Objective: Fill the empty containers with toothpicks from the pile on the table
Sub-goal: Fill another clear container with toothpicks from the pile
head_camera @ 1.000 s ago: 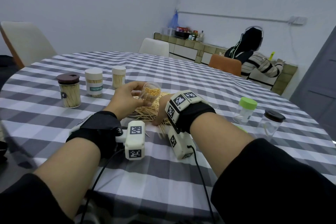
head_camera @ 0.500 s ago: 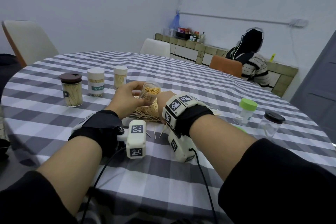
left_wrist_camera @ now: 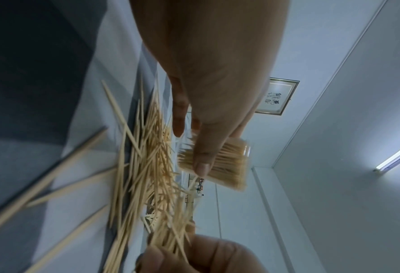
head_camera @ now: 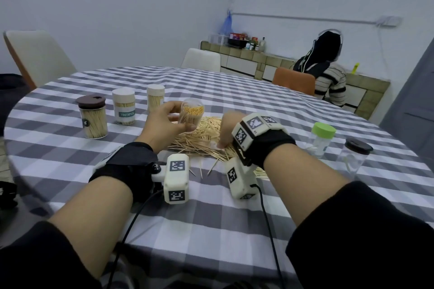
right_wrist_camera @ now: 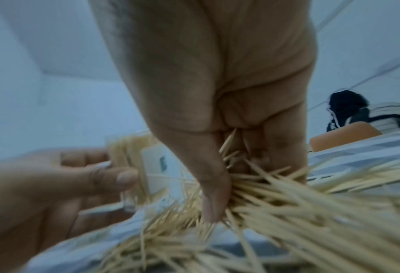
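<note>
**Spill risk at the tilted container**

Currently we see the left hand (head_camera: 164, 124) gripping the near-full container (head_camera: 190, 115) above the pile (head_camera: 202, 136) on the desk (head_camera: 211, 218); the right hand (head_camera: 226, 131) pinches toothpicks. A crooked bunch could jam and scatter.

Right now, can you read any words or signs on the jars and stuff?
"TOOTHPICK": teal label on the white-lidded jar.
Brown-lidded jar: small dark mark, too small to read.
Held container: label blurred.
Wrist cameras: square code markers, no words.
Framed picture: brush characters, unreadable.
</note>
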